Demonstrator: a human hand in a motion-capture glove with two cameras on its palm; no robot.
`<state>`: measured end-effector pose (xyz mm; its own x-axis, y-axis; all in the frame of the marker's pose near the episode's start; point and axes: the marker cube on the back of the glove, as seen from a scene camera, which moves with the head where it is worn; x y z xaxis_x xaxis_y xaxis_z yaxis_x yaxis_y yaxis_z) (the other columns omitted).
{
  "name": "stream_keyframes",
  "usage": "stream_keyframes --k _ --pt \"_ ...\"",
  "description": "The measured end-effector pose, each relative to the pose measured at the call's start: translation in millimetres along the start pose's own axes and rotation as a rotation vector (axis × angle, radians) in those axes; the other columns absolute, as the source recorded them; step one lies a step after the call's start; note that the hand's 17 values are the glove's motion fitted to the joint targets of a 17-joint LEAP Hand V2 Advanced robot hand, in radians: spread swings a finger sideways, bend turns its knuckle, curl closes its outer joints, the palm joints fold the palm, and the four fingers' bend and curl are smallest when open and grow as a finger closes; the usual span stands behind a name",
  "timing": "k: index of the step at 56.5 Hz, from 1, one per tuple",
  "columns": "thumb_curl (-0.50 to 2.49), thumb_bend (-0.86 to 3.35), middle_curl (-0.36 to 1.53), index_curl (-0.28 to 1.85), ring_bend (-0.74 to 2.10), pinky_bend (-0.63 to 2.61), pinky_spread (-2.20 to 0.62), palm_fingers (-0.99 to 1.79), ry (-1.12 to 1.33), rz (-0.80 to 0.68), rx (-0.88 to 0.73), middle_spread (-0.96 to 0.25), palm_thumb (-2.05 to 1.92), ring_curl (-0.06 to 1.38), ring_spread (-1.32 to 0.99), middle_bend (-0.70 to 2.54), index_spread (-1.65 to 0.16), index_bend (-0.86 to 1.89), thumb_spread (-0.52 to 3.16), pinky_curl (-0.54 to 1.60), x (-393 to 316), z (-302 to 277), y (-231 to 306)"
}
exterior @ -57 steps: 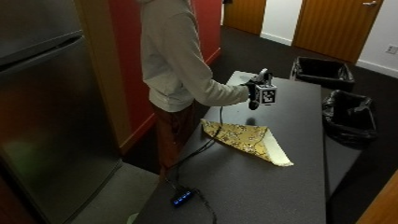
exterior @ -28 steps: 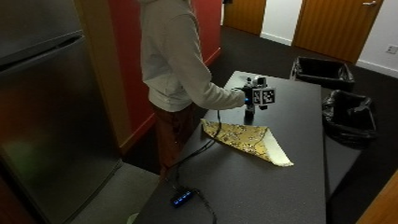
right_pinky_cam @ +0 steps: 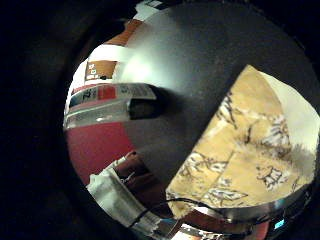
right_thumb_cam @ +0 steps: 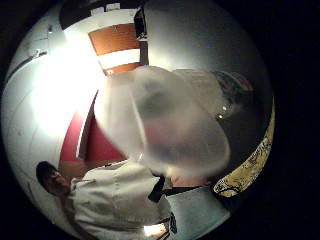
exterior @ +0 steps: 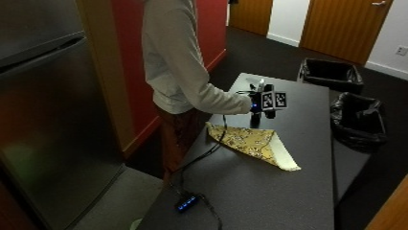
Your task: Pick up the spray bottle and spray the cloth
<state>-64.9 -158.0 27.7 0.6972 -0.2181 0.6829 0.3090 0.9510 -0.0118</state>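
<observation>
**Gloved hand holds the spray bottle upright beside the cloth**

Taking the yellow patterned cloth (exterior: 254, 144) as the landmark and reading the outside view from left to right: well to the cloth's left stands a tall grey metal cabinet (exterior: 51, 120), with a red wall (exterior: 130, 62) behind it. Nearer the cloth, a person in a pale long-sleeved top (exterior: 175, 62) stands at the edge of the dark grey worktop (exterior: 280, 191), arm reaching out over it. A black cable (exterior: 201, 155) runs from the cloth's left corner down to a small blue-lit device (exterior: 187, 202) on the worktop's near edge.

The cloth lies folded flat on the worktop in a triangle, its pale underside showing along the right edge. Just behind its far edge, the black-gloved right hand (exterior: 260, 103) has its grip closed around a small dark spray bottle with a labelled body (exterior: 256, 117). The bottle stands upright, its base at or just above the worktop; contact cannot be told. In the little-finger palm view the labelled bottle (right_pinky_cam: 112, 102) points toward the cloth (right_pinky_cam: 240, 155).

Well to the cloth's right, beyond the worktop, are two black bins (exterior: 357, 120).
</observation>
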Motion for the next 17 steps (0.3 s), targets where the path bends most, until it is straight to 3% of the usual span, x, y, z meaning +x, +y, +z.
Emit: stream_keyframes --k 17 --pt "0.38 -0.04 0.32 0.2 0.37 0.54 0.09 0.1 0.001 0.023 0.105 -0.04 0.43 0.32 -0.03 0.2 -0.44 0.12 0.82 0.38 -16 -23 22"
